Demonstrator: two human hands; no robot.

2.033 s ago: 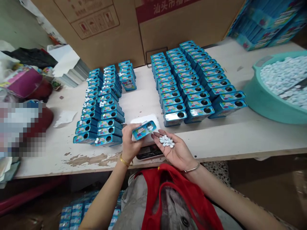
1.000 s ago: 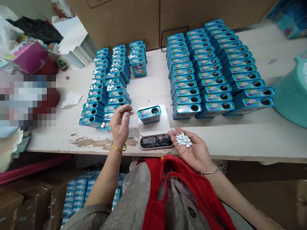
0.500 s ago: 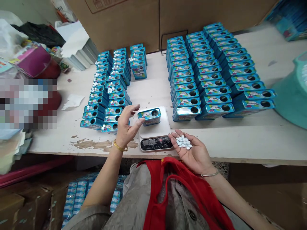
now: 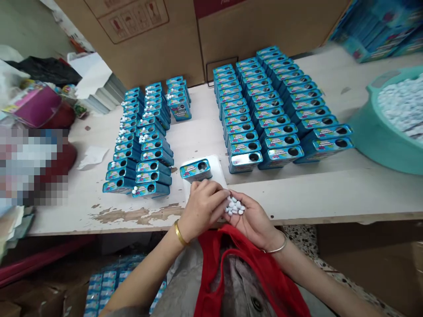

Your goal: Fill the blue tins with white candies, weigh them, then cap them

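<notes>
A blue candy tin [image 4: 196, 170] with a round hole in its lid stands on a small white scale [image 4: 216, 169] at the table's near edge. My right hand [image 4: 251, 219] is cupped palm-up just in front of the scale and holds a small heap of white candies [image 4: 235, 206]. My left hand [image 4: 204, 207] reaches across with its fingertips pinched into that heap. The scale's display is hidden behind both hands.
Rows of blue tins [image 4: 142, 140] with candies on their lids stand to the left, and a larger block of tins [image 4: 272, 111] to the right. A teal basin [image 4: 380, 132] of white candies sits far right. Cardboard boxes [image 4: 211, 31] line the back.
My left hand let go of the tin on the scale, then swung right to the candies in my right palm. My right hand moved in closer to the scale.
</notes>
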